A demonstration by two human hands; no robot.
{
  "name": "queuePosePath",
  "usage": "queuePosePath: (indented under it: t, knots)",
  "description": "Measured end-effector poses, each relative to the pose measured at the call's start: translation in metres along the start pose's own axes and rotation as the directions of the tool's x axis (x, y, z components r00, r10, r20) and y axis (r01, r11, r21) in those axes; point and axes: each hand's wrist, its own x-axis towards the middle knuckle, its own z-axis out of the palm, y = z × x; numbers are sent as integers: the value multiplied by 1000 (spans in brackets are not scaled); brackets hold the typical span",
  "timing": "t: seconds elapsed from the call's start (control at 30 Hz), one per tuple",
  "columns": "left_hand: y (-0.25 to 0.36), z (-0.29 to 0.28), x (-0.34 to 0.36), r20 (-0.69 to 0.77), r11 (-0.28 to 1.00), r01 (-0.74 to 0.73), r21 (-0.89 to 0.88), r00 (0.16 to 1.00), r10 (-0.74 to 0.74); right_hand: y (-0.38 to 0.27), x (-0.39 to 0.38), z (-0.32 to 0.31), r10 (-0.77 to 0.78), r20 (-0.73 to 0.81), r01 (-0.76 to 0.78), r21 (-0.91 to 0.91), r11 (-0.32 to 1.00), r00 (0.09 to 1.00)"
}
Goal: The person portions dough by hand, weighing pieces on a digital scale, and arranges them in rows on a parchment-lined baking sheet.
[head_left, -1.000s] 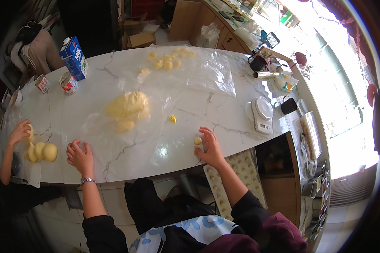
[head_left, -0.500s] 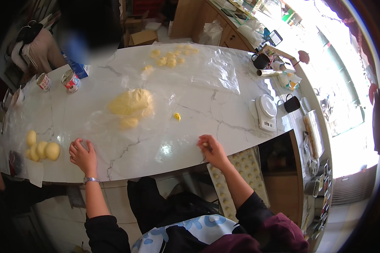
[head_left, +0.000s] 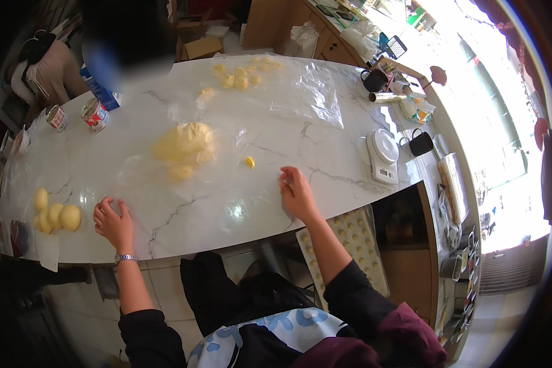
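Yellow dough (head_left: 187, 142) lay on plastic film at the middle of the marble counter (head_left: 325, 147), beyond both hands, while the left hand (head_left: 112, 222) rested flat near the front edge and the right hand (head_left: 295, 191), fingers loosely curled and empty, hovered beside a small dough bit (head_left: 249, 162).

Blue-white carton (head_left: 106, 93) and 2 red-labelled tins (head_left: 95, 115) at the far-left counter edge
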Motion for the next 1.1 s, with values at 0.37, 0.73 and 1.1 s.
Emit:
queuePosePath:
  t: [0.37, 0.73, 1.1]
  knots:
    - [-14, 14, 11, -32, 998, -46, 32, 998, 47, -7, -31, -15, -34, 100, 37, -20, 999, 994]
    - [-98, 42, 40, 98, 730, -415, 543, 895, 435, 163, -304, -90, 845, 25, -435, 866, 249, 534]
    - [-25, 5, 19, 111, 767, -370, 525, 923, 369, 356, -423, -221, 564, -814, -626, 513, 587, -138]
